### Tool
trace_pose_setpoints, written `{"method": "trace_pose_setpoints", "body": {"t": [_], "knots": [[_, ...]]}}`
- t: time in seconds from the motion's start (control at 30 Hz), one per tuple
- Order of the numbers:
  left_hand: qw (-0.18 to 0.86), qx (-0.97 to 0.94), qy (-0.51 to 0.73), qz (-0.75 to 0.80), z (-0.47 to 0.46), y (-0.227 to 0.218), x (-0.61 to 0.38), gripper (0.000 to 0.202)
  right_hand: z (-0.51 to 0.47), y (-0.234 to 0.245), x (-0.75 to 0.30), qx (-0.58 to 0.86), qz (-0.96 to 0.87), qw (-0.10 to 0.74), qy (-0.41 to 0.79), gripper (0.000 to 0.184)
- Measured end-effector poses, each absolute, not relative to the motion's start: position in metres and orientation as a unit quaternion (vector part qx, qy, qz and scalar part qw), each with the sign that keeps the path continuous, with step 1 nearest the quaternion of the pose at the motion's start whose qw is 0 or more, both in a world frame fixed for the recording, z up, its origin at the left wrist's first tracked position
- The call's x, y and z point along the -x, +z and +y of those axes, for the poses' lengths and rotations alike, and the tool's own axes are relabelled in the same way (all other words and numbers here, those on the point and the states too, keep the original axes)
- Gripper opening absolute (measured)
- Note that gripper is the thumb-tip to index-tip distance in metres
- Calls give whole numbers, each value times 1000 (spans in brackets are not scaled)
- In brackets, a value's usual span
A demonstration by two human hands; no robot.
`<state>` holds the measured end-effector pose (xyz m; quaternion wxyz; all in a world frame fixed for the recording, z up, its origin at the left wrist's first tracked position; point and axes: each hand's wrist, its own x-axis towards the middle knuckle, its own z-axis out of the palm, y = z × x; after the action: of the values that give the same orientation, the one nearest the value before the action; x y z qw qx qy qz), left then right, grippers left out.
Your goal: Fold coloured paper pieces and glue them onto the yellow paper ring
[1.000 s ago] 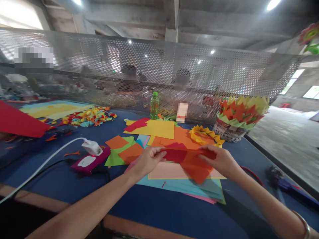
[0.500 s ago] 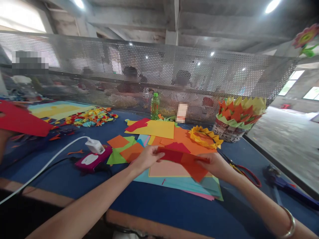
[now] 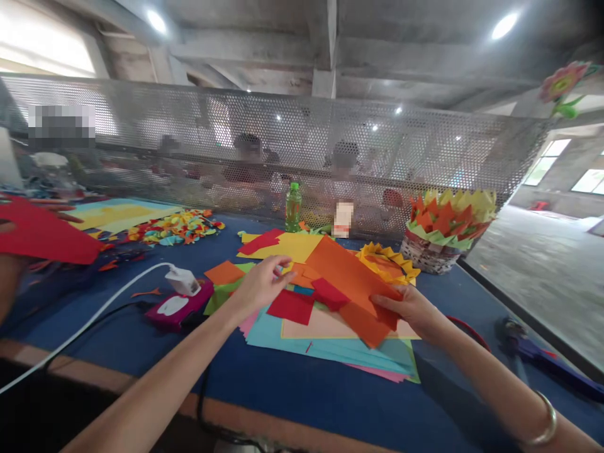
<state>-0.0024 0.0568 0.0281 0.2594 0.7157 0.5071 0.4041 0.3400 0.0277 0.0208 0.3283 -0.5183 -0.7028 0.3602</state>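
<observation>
My right hand [image 3: 406, 308] grips a large orange paper sheet [image 3: 349, 270] by its right edge, thumb on top, with the sheet tilted over the pile. My left hand [image 3: 267, 280] hovers left of that sheet, fingers loosely curled and apart, nothing visible in them. Below it lies a red paper piece [image 3: 291, 307], and a second red piece [image 3: 331, 294] rests nearer the orange sheet. A smaller orange piece [image 3: 365, 326] lies under the right hand's sheet. Blue paper sheets [image 3: 283, 343] and a peach sheet [image 3: 325, 330] form the pile beneath.
A yellow folded-paper ring [image 3: 410, 272] and a basket [image 3: 427, 255] of pointed paper stand at right, near a purple-handled tool [image 3: 542, 355]. A green bottle [image 3: 293, 211] is behind. At left are a purple power strip [image 3: 182, 308], paper scraps [image 3: 174, 229] and another person's hand with red paper [image 3: 47, 233].
Both hands held a red-and-orange paper strip between them. My left hand has let go and moved up and left; my right hand now holds up the large orange sheet.
</observation>
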Motion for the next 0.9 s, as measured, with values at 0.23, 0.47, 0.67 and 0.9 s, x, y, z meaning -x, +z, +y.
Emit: {"method": "trace_pose_setpoints", "body": {"t": [0.23,0.47,0.67,0.9], "knots": [[299,-774,371,417,51,25,-24,30,19,25,-340,508,-768,281,270,30],[350,-777,293,434,53,-10,-22,29,18,17,-339,511,-808,212,203,26],[387,-749,318,434,54,-13,-24,34,16,20,-337,513,-815,195,189,23],[466,-688,357,426,50,-9,-25,29,16,23,-335,512,-780,224,281,19]]}}
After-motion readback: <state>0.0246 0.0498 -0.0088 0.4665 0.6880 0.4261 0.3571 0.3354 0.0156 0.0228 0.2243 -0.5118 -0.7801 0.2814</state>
